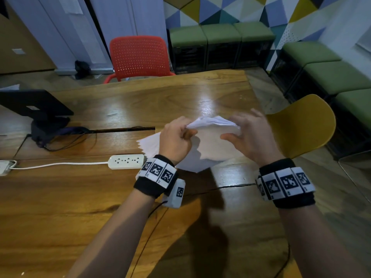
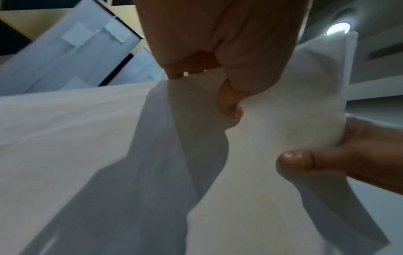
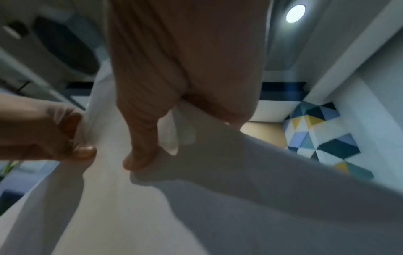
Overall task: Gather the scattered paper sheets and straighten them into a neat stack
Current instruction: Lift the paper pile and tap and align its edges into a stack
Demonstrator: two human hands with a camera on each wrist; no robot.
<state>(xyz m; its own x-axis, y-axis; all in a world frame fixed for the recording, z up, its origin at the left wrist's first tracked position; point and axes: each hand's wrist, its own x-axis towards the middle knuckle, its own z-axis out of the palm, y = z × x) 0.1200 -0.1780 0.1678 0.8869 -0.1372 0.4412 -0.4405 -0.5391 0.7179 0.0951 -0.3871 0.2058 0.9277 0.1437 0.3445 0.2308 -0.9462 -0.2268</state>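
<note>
Paper sheets (image 1: 208, 141) sat between the two hands, lifted just above the table (image 1: 124, 105) near its right edge. The left hand (image 1: 176, 137) had its fingers curled, pinching the upper left corner of the sheets between thumb and fingertips (image 2: 231, 110). The right hand (image 1: 249, 135) was half-closed around the opposite edge, thumb (image 3: 139, 155) pressed on the near face and the other fingers curled behind. The sheets were white and slightly rumpled, fanned unevenly, with several corners jutting out toward the power strip (image 1: 126, 161) on the table.
</note>
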